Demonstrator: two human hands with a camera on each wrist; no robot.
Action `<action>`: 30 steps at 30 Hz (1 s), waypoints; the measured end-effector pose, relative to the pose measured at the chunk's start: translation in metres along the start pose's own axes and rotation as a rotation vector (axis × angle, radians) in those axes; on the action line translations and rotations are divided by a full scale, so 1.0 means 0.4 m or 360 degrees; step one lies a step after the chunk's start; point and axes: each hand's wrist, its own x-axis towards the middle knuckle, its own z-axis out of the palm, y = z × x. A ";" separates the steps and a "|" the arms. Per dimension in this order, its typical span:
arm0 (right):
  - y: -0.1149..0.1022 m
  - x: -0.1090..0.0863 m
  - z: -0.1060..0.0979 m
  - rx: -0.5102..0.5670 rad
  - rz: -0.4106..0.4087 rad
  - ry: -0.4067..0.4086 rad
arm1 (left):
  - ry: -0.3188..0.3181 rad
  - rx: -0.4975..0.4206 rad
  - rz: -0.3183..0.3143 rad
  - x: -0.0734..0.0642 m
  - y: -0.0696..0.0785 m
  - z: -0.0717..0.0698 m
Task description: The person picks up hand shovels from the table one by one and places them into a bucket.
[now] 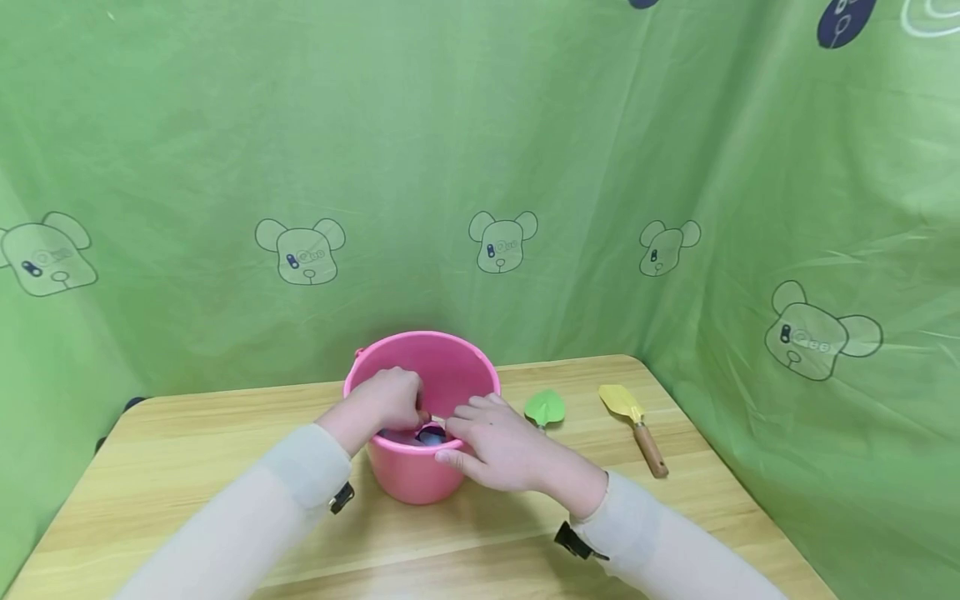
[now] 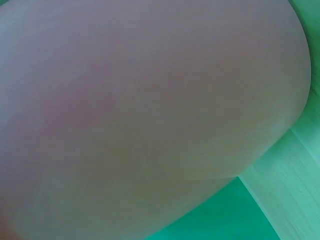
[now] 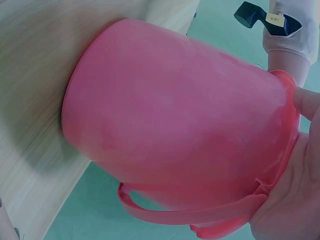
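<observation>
A pink bucket stands upright on the wooden table. My left hand reaches down inside it with bent fingers; the fingertips are partly hidden, and whether they hold anything does not show. At the bucket's near right rim, my right hand grips the edge, thumb outside and fingers over the inside. Small dark and bluish things lie in the bucket between the hands, too covered to make out. In the right wrist view the bucket's wall and its pink handle fill the middle. Skin blocks most of the left wrist view.
To the right of the bucket lies a green toy shovel, its lower part hidden behind the right hand. Farther right is a yellow trowel with a wooden handle. Green curtains with bear prints enclose the table at the back and sides.
</observation>
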 end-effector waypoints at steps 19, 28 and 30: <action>-0.002 -0.003 -0.002 -0.0010 0.0010 -0.0008 | -0.0025 0.0098 -0.0024 0.002 0.000 0.007; -0.002 -0.003 0.000 -0.0005 0.0015 -0.0004 | 0.0029 0.0032 0.0010 0.004 -0.005 0.009; -0.001 -0.003 0.000 -0.0004 0.0014 0.0000 | 0.0066 0.0011 0.0027 0.006 -0.008 0.011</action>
